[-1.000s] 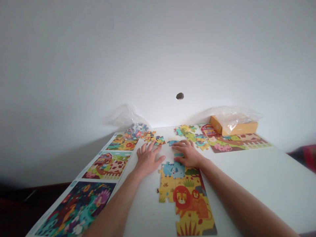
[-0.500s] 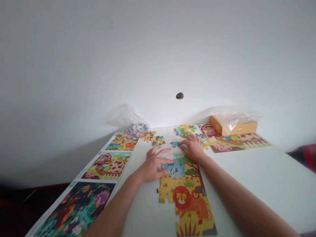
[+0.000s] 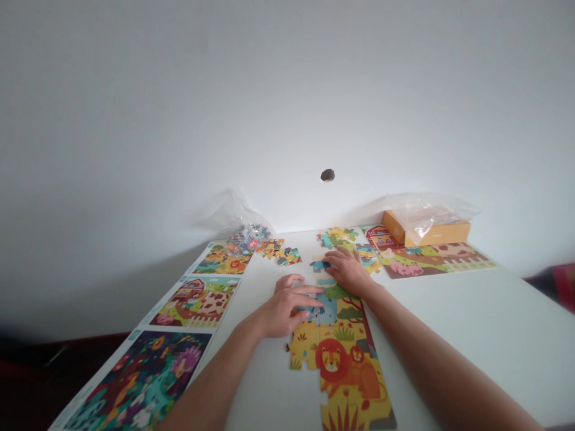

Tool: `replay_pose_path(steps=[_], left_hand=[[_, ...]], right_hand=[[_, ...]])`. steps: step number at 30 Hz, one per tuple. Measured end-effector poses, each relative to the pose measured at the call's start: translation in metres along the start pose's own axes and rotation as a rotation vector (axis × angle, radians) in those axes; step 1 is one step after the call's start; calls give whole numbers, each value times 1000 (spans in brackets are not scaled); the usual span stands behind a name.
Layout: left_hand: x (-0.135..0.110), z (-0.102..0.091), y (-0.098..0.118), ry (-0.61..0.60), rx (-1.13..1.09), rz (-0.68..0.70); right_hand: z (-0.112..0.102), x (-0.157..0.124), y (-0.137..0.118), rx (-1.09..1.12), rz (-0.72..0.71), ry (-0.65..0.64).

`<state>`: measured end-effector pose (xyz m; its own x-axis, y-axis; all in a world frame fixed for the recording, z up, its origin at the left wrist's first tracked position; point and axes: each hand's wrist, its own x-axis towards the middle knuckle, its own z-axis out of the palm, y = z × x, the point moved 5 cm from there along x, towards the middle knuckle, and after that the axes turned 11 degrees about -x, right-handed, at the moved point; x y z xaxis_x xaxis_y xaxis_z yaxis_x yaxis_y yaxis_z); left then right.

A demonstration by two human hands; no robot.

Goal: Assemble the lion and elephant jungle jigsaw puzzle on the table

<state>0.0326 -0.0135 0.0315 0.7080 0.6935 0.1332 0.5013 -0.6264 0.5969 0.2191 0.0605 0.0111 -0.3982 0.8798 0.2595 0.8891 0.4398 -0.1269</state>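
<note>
A partly built jigsaw [image 3: 344,365] with a lion and a blue elephant lies on the white table [image 3: 471,335] in front of me. My left hand [image 3: 287,305] rests flat on its upper left part, fingers stretched over the blue elephant piece. My right hand [image 3: 348,270] lies just beyond the jigsaw's top edge, fingers curled over a small blue and yellow loose piece [image 3: 318,264]. Whether it grips that piece is unclear.
Three picture sheets [image 3: 197,299] line the table's left edge. Loose pieces [image 3: 281,251] and a clear bag [image 3: 233,218] lie at the back left, more pieces [image 3: 336,237] at the back middle. A farm picture strip [image 3: 431,258] and an orange box [image 3: 426,230] under plastic sit back right.
My left hand slid right from the bare table onto the jigsaw's elephant part. My right hand moved away from me, from the jigsaw's top edge to the loose piece beyond it.
</note>
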Motion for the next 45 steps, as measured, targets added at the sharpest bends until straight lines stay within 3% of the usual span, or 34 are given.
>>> replay_pose_path(steps=[17,24,27,30,32,39,45], left_hand=[[0,-2,2,-24,-20,-22],[-1,-2,1,-30,-32,15],[0,-8,-7,129,-80,23],[-3,-23,-26,506,-168,-73],[-5,-25,-40,634,-250,-170],[0,-15,-51,536,-342,-244],[1,-20,-48,540,-324,-242]], right_hand=[[-3,-1,-2,-94,24,86],[-4,-4,-5,12,51,104],[-13,-8,-14,95,-20,137],[-23,-13,-29,148,-144,162],[-27,-16,-39,168,-215,153],[-25,-20,-55,192,-306,129],[-38,-16,-27,236,-211,195]])
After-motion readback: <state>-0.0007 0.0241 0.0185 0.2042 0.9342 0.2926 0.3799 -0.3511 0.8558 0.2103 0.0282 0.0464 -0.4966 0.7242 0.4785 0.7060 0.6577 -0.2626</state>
